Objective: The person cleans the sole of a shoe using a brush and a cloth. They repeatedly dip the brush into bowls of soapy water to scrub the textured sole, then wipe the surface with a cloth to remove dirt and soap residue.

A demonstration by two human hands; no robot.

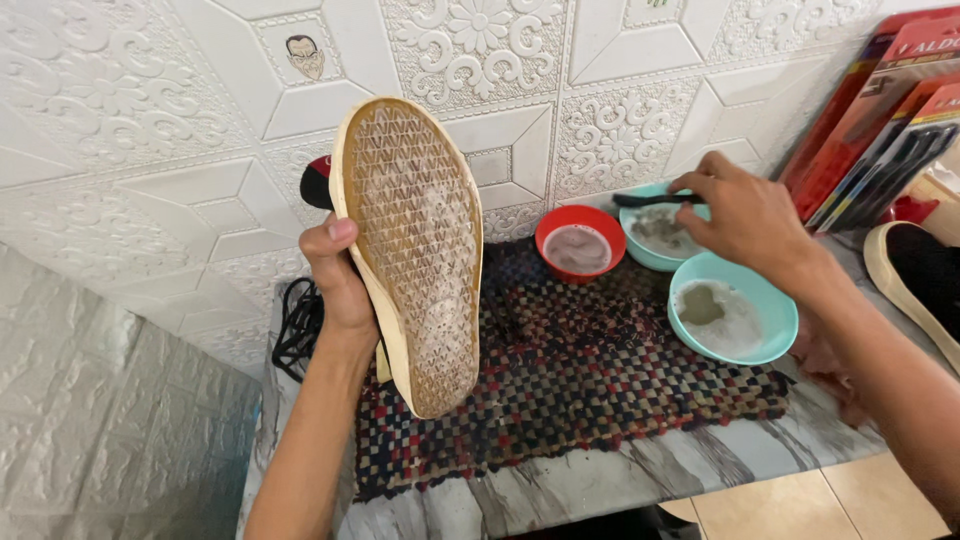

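My left hand (pixel 338 270) holds up a shoe (pixel 415 245) by its side, the tan patterned sole facing me, wet and soapy. My right hand (pixel 745 215) reaches to the right and grips a dark brush handle (pixel 655 199) that rests in the far teal bowl (pixel 636 241), which holds grey sudsy water. A nearer teal bowl (pixel 770 345) with foamy water sits just below my right wrist. A red bowl (pixel 560 222) with murky liquid stands between the shoe and the teal bowls.
A woven checkered mat (pixel 580 390) covers a marble-patterned tabletop (pixel 620 480). Black laces (pixel 297 325) lie at the left edge. A second shoe (pixel 925 285) lies at the right, below red packaged items (pixel 880 110). An embossed white wall panel (pixel 150 120) stands behind.
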